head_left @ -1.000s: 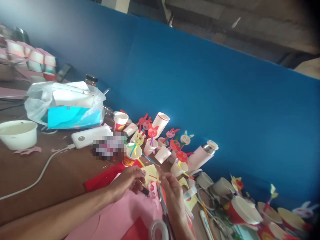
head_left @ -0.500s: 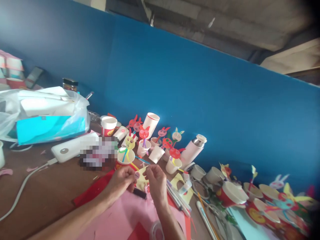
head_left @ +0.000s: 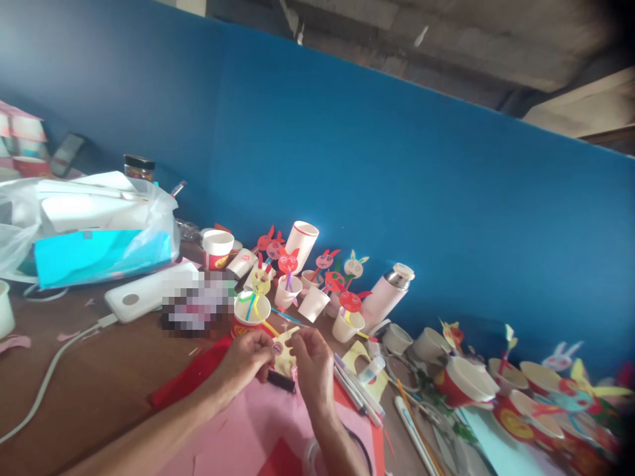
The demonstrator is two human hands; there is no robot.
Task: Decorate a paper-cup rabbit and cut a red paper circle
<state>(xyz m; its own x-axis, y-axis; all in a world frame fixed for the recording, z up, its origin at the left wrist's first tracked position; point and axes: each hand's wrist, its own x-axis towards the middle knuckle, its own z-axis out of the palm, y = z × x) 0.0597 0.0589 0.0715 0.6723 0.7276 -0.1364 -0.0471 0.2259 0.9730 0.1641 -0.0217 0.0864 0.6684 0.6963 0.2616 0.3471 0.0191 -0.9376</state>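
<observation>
My left hand [head_left: 245, 360] and my right hand [head_left: 310, 363] meet over a pink paper sheet [head_left: 248, 436] at the table's front. Both pinch a small yellow paper cut-out [head_left: 284, 354] between their fingertips; a tiny pink disc [head_left: 278, 346] sits at my left thumb. A small black object [head_left: 280, 381] lies on the pink sheet just under the hands. A red and white paper cup [head_left: 251, 314] with coloured straws stands right behind them.
Paper cups with rabbit figures on sticks [head_left: 307, 277] line the blue wall [head_left: 397, 185]. A pink flask [head_left: 384, 297] lies tilted beside them. More decorated cups [head_left: 501, 390] sit at right. A white power bank [head_left: 149, 294] with cable and a plastic bag [head_left: 94, 225] are at left. Pens [head_left: 357, 393] lie right of my hand.
The view swung right and has steadied. My hands have lifted the yellow cut-out slightly and drawn their fingertips closer together on it.
</observation>
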